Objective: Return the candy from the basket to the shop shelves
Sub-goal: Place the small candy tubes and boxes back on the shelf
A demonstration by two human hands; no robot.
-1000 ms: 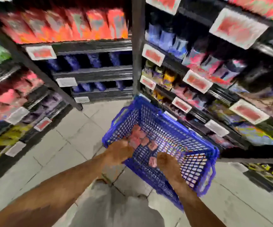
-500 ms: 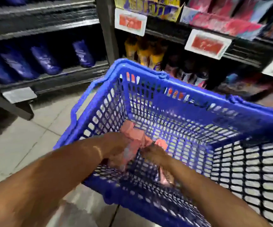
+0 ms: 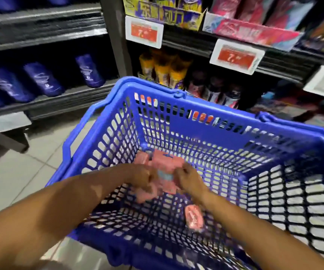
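Note:
A blue plastic basket (image 3: 206,129) stands on the floor in front of the shelves. Several pink candy packs (image 3: 163,162) lie in a heap at its bottom, and one more pink pack (image 3: 193,219) lies apart, nearer to me. Both hands are down inside the basket. My left hand (image 3: 139,178) grips pink packs at the heap's left. My right hand (image 3: 188,179) pinches a pink pack (image 3: 166,177) held between the two hands. Motion blur hides the fingers' detail.
Dark shelves (image 3: 274,71) rise right behind the basket, with yellow tubes (image 3: 167,71), pink boxes (image 3: 254,30) and red price tags (image 3: 237,56). To the left, a lower shelf carries blue bags (image 3: 42,78). Grey floor tiles (image 3: 21,172) lie at the left.
The view has dropped closer to the basket and shelves. Both hands went deeper into the basket and came together on the heap of pink packs.

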